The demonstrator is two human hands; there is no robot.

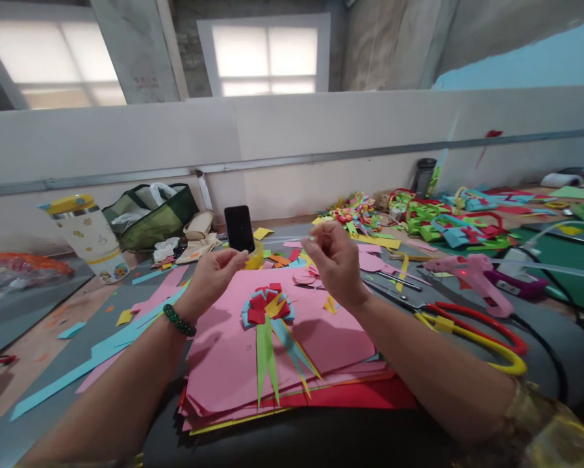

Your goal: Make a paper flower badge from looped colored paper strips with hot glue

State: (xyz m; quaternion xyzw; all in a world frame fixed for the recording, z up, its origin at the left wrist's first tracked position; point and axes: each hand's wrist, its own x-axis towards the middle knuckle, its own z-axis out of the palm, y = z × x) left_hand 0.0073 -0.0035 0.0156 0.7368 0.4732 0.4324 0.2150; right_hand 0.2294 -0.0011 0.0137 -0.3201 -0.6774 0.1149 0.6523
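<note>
My left hand (217, 272) is raised over the pink foam sheets (223, 344), fingers curled toward a yellow tape roll (255, 257) in front of a black phone (239, 228). My right hand (335, 260) is lifted beside it with fingertips pinched on something small and pale that I cannot make out. Below both hands a paper flower (268, 307) of red, blue and yellow pieces with long green and blue strips lies on the top pink sheet. A green bead bracelet (178, 320) circles my left wrist.
A pink glue gun (471, 276) and scissors with red and yellow handles (471, 328) lie right of the sheets. Finished colourful paper crafts (438, 221) pile up at the back right. A printed cup (93, 237) and a green bag (150, 214) stand at the back left. Paper scraps litter the table.
</note>
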